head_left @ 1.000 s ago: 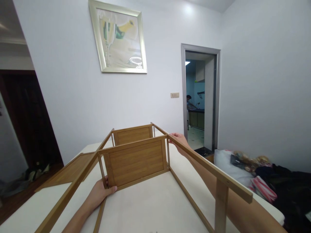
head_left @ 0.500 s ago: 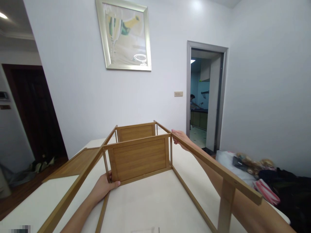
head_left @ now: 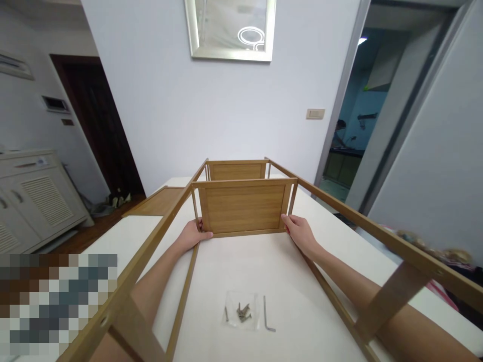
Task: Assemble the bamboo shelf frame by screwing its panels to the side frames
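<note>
A brown wooden shelf frame [head_left: 332, 197] lies on its side on the white table, its long rails running toward me. Across it stands a wooden shelf panel [head_left: 243, 207], upright between the rails. My left hand [head_left: 190, 236] is closed round the panel's lower left corner, thumb on the near side. At the lower right edge, my right hand [head_left: 302, 232] pinches the same panel. Nearer to me lie a clear plastic bag with several screws [head_left: 242, 312] and an L-shaped hex key [head_left: 265, 314].
A second panel [head_left: 210, 170] spans the frame's far end. One more wooden panel [head_left: 156, 201] lies flat on the white table [head_left: 226, 271] at the left. Soft items are heaped at the right. A person [head_left: 339, 131] is in the room beyond the doorway.
My right hand has come down from the upper right rail to the panel's lower right edge. My left hand keeps its hold. The view has tilted down, bringing the screws and hex key into sight.
</note>
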`<act>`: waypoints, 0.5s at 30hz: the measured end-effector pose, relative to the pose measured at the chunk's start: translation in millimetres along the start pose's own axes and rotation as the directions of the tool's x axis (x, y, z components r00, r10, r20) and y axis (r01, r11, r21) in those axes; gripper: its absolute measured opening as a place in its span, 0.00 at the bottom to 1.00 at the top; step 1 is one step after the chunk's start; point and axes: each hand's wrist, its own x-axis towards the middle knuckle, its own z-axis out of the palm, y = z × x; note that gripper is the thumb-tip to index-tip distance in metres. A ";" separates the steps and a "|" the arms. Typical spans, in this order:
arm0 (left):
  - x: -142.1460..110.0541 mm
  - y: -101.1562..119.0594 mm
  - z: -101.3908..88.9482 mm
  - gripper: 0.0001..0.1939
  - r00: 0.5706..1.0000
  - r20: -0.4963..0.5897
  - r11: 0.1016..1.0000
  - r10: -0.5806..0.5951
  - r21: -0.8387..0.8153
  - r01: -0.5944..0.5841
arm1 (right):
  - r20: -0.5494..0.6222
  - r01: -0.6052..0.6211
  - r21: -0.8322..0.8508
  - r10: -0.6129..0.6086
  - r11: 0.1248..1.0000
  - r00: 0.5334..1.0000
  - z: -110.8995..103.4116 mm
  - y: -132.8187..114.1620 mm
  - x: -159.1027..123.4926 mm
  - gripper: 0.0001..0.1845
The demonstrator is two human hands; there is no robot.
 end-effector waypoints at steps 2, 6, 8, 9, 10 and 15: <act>0.3 -1.2 -0.2 0.30 1.000 -0.006 1.000 0.000 -0.012 0.000 | 0.138 0.028 -0.022 -0.025 0.999 0.990 13.8 -9.5 -16.5 0.26; 0.2 -2.3 -0.2 0.30 1.000 -0.015 1.000 -0.001 -0.024 0.000 | 0.812 0.119 -0.044 -0.034 0.992 0.583 36.6 -30.2 -48.5 0.19; 0.0 -2.5 -0.8 0.30 1.000 -0.020 1.000 -0.002 -0.027 0.001 | 0.899 0.217 -0.028 -0.070 0.976 0.432 41.6 -34.8 -61.2 0.22; -0.1 -2.8 -1.3 0.30 1.000 -0.023 1.000 -0.003 -0.027 0.003 | 0.912 0.260 -0.020 -0.089 0.965 0.400 42.5 -35.3 -65.9 0.24; -0.1 -3.1 -1.9 0.30 1.000 -0.026 1.000 -0.004 -0.027 0.004 | 0.914 0.297 -0.015 -0.107 0.955 0.391 42.6 -34.9 -69.2 0.26; 0.7 -5.9 -3.4 0.30 1.000 -0.027 0.999 -0.005 -0.031 0.005 | 0.911 0.359 -0.036 -0.117 0.933 0.395 41.0 -29.7 -72.8 0.29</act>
